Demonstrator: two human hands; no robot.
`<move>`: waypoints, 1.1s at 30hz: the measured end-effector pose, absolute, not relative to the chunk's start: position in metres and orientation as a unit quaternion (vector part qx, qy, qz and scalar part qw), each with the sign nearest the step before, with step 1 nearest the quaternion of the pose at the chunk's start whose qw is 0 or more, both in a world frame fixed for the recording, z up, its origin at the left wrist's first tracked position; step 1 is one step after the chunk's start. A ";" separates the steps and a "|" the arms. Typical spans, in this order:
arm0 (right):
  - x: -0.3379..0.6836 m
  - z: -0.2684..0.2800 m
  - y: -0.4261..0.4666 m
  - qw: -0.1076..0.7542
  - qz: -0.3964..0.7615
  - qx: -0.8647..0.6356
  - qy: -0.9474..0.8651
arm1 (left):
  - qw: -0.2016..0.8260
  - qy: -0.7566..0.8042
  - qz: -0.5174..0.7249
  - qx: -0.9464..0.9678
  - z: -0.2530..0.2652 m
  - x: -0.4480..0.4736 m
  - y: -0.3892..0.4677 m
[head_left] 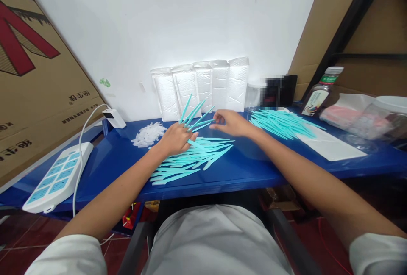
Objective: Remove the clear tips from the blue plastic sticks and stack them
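Observation:
My left hand is closed around several slim, tapering turquoise sticks, which fan out up and to the right. My right hand is curled, its thumb and forefinger at the tip of the lowest fanned stick; the exact contact is too small to make out. Under and in front of my left hand lies a loose pile of like turquoise sticks. Left of that hand is a heap of small, whitish, see-through pieces.
White padded packs lean on the wall behind. More turquoise sticks lie at right, partly on a white sheet. Beyond stand a bottle and clear tub. A power strip and white device are at left on the blue table.

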State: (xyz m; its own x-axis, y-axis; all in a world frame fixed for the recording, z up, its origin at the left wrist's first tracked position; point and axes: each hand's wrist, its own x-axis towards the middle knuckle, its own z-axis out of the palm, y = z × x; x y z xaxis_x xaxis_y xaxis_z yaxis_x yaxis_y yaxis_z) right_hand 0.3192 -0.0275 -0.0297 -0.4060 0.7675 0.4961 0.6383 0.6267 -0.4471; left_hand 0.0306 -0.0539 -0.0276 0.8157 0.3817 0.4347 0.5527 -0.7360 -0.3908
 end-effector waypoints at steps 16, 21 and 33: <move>0.324 -0.024 -0.034 0.224 0.237 -0.391 -0.861 | 0.236 -0.266 -0.143 -0.924 -0.021 0.030 -0.055; 0.322 -0.012 -0.040 0.299 0.193 -0.353 -0.865 | 0.223 -0.272 -0.136 -0.926 -0.021 0.030 -0.056; 0.304 -0.015 -0.049 0.375 0.156 -0.309 -0.860 | 0.193 -0.274 -0.123 -0.934 -0.024 0.036 -0.059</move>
State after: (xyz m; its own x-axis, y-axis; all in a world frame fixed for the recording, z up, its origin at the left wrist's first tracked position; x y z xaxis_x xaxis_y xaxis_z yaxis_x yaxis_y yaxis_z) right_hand 0.3039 -0.0495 -0.0146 -0.5285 0.6485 0.5479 0.4140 0.7603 -0.5006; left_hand 0.0355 -0.0594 -0.0243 0.8199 0.4640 0.3354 0.5590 -0.7752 -0.2942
